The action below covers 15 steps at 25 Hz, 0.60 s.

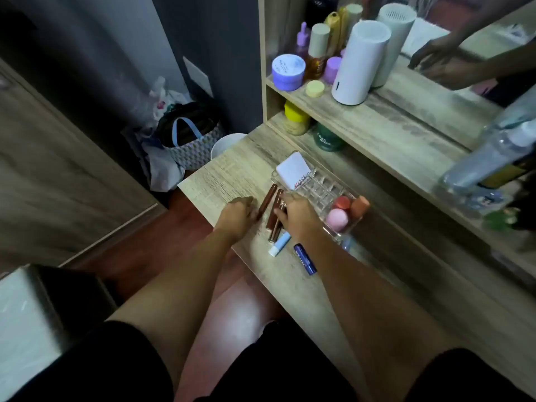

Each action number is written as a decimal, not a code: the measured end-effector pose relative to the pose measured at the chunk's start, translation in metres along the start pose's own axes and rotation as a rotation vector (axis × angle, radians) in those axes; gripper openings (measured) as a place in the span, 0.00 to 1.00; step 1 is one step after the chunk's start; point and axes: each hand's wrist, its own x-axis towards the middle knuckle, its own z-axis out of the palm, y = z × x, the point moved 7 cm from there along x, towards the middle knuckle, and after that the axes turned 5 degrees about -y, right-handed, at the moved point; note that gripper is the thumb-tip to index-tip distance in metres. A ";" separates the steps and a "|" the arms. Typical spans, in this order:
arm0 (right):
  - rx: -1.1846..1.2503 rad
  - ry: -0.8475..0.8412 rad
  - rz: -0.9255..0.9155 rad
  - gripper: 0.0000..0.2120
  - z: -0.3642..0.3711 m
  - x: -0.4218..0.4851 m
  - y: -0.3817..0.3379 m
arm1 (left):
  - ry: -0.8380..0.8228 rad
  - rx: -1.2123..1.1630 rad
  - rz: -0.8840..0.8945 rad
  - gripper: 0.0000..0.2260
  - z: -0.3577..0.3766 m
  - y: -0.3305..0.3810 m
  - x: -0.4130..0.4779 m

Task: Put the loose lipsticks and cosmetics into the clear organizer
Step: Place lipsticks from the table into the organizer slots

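Observation:
The clear organizer lies on the wooden desk, holding a white packet at its far end and pink, red and orange sponges at its near end. Brown lipstick tubes lie on the desk to its left. My left hand rests on the desk, fingers curled, touching the near end of one brown tube. My right hand lies over two other brown tubes, fingers bent around them. A light blue lip balm and a dark blue lip balm lie nearer to me.
A shelf above the desk carries a white cylinder, purple jars and bottles. A mirror stands at the right. Clear bottles crowd the right side. On the floor to the left sit a patterned bag and a white bin.

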 end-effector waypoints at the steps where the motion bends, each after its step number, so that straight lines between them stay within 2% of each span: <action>1: 0.006 0.005 0.008 0.19 -0.001 0.009 -0.001 | 0.004 -0.018 -0.001 0.11 0.000 -0.001 0.006; 4: -0.020 0.015 0.036 0.21 -0.004 0.027 -0.003 | -0.002 -0.043 -0.040 0.10 0.003 -0.002 0.020; 10: -0.199 0.030 0.053 0.14 -0.005 0.042 -0.010 | 0.008 -0.108 -0.092 0.11 0.003 -0.012 0.034; 15: -0.217 0.024 0.130 0.16 0.000 0.049 -0.011 | 0.008 -0.122 -0.085 0.11 -0.004 -0.021 0.036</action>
